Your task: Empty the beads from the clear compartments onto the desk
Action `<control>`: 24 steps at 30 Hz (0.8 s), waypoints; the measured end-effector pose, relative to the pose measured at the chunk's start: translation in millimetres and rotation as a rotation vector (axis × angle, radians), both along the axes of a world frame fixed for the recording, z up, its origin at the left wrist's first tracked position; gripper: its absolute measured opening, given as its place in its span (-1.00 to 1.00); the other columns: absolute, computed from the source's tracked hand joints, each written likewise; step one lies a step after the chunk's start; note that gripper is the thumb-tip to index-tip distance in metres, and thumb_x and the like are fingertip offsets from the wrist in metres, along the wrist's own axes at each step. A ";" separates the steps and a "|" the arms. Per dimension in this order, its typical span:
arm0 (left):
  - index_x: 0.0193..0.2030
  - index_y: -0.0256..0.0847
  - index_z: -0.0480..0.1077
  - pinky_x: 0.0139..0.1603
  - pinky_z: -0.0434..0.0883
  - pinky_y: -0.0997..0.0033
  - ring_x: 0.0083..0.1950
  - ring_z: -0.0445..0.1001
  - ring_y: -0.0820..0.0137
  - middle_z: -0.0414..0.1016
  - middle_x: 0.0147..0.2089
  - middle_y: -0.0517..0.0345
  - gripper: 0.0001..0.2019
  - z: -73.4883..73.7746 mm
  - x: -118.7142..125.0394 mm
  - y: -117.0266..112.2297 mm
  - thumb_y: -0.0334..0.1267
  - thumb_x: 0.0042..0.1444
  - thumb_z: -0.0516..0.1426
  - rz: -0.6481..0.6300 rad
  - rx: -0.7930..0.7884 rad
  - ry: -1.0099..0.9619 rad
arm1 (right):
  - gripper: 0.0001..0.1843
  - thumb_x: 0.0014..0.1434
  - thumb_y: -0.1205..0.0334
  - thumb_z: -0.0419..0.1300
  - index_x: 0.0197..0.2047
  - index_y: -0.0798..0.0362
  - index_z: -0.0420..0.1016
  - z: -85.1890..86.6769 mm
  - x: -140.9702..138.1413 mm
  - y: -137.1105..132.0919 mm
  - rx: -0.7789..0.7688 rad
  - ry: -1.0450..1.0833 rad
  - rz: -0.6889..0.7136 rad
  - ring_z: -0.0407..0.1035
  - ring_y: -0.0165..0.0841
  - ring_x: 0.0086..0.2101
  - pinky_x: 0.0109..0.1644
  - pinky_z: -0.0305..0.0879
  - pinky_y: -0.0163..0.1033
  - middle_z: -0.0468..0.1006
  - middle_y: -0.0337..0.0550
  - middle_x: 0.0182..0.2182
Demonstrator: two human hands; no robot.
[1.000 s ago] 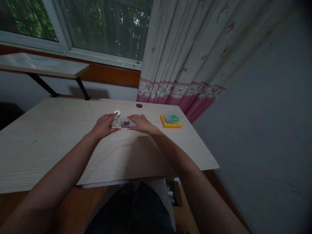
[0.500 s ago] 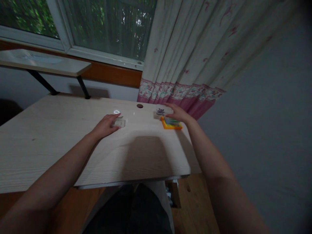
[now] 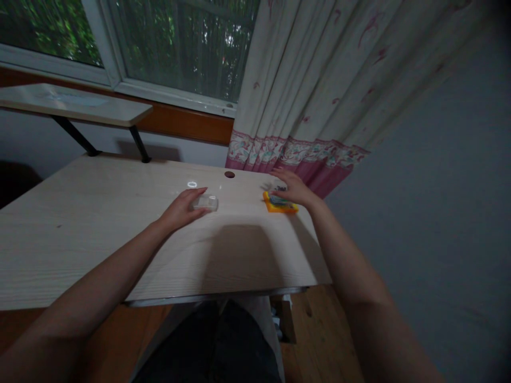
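Observation:
My left hand (image 3: 180, 209) lies on the light wooden desk (image 3: 99, 229), and its thumb and fingertips hold a small clear plastic case (image 3: 206, 202) flat on the desk top. My right hand (image 3: 294, 189) reaches to the far right corner of the desk. Its fingers curl round a second small clear case with dark bits (image 3: 278, 188) in it. That case sits at the back edge of a yellow tray (image 3: 279, 206) holding green and blue pieces, and my fingers partly hide it.
A small white ring (image 3: 192, 184) and a round cable hole (image 3: 229, 174) lie on the desk beyond my hands. A raised shelf (image 3: 75, 106) stands at the back left under the window. A pink-edged curtain (image 3: 295, 149) hangs behind the right corner, beside a grey wall.
My right hand took the clear case with dark bits from the desk's middle over to the yellow tray. My left hand slid the other clear case slightly to the right.

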State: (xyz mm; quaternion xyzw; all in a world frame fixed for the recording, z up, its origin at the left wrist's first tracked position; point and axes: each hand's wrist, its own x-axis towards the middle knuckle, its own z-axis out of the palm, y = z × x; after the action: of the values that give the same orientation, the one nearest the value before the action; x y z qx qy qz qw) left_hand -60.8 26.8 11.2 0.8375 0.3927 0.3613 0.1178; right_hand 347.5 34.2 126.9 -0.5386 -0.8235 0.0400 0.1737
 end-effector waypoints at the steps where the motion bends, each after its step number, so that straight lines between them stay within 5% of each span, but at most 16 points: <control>1: 0.36 -0.11 0.22 0.34 0.30 0.08 0.29 0.36 0.16 0.36 0.30 -0.05 -0.37 0.1 1.0 -0.5 0.01 0.19 0.20 -0.006 -0.003 -0.007 | -0.32 0.14 0.05 0.33 0.31 -0.06 0.34 -0.6 -23.2 -6.0 0.025 0.001 0.072 0.11 -0.09 0.35 0.45 -0.02 0.15 0.32 -0.02 0.31; 6: 0.39 -0.13 0.16 0.31 0.33 0.07 0.27 0.38 0.15 0.36 0.29 -0.08 -0.32 5.2 6.9 -7.4 -0.01 0.18 0.22 -0.047 -0.009 -0.056 | -0.35 0.24 0.03 0.25 0.35 0.01 0.28 -25.9 -129.5 -30.0 -0.032 -0.003 0.425 0.13 -0.14 0.33 0.40 0.10 0.06 0.24 0.07 0.35; 12: 0.41 -0.06 0.12 0.22 0.43 0.08 0.27 0.37 0.15 0.31 0.31 -0.09 -0.29 9.0 9.2 -13.2 -0.03 0.17 0.24 -0.085 -0.051 -0.116 | -0.22 0.21 0.16 0.29 0.43 0.02 0.10 -54.9 -177.1 -30.2 -0.110 0.010 0.431 0.30 -0.14 0.18 0.26 0.28 0.02 0.35 0.10 0.23; 18: 0.43 -0.01 0.06 0.19 0.45 0.09 0.21 0.40 0.19 0.24 0.34 -0.09 -0.28 11.1 10.3 -13.6 -0.02 0.20 0.23 -0.154 -0.003 -0.156 | -0.35 0.28 0.12 0.21 0.39 -0.03 0.18 -43.7 -154.5 -25.2 -0.062 0.113 0.440 0.29 -0.21 0.16 0.30 0.23 0.00 0.35 0.02 0.16; 24: 0.44 -0.03 0.05 0.39 0.24 -0.04 0.41 0.19 0.14 0.19 0.39 -0.10 -0.41 12.1 11.2 -14.2 -0.07 0.32 0.10 -0.176 0.094 -0.094 | -0.42 0.33 -0.03 0.10 0.37 -0.11 0.25 -16.3 -57.7 -12.0 0.162 0.237 0.262 0.21 -0.16 0.21 0.37 0.09 0.11 0.30 0.01 0.17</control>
State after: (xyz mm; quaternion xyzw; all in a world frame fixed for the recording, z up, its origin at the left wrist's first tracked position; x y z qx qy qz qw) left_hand -49.6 12.6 23.3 0.8555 0.2945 0.4063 0.1281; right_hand 289.8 22.2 110.5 -0.4028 -0.8608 0.0590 0.3054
